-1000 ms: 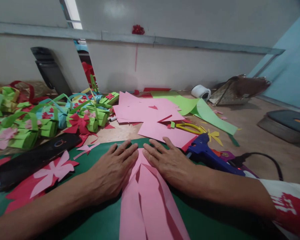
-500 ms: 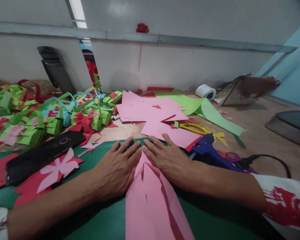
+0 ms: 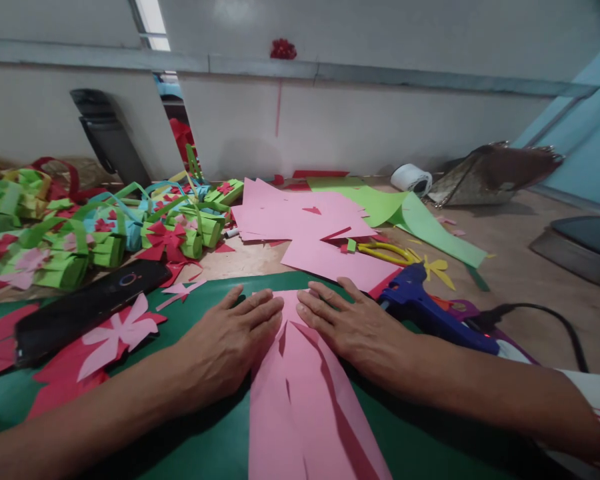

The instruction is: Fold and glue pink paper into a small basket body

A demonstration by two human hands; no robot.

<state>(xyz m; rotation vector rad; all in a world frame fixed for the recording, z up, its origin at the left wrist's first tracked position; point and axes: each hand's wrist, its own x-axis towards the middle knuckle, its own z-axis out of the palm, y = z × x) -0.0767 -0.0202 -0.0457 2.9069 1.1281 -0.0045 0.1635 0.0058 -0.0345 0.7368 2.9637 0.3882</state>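
Observation:
A pink paper sheet [image 3: 300, 407] cut into long strips lies on a dark green sheet [image 3: 205, 440] in front of me. My left hand [image 3: 225, 343] lies flat on the paper's left side, fingers stretched out. My right hand [image 3: 355, 327] presses flat on its right side, fingers spread. The far end of the pink paper shows between the two sets of fingertips. Neither hand holds anything.
A blue glue gun [image 3: 425, 310] with a black cord lies right of my right hand. Yellow scissors [image 3: 387, 253], loose pink sheets [image 3: 300, 217] and green sheets [image 3: 410, 220] lie behind. A black phone [image 3: 87, 307], paper flowers [image 3: 120, 330] and green paper baskets [image 3: 75, 243] crowd the left.
My hands have slid slightly apart, the right one moving right, so more of the pink paper's far end shows between them. The strips have spread a little.

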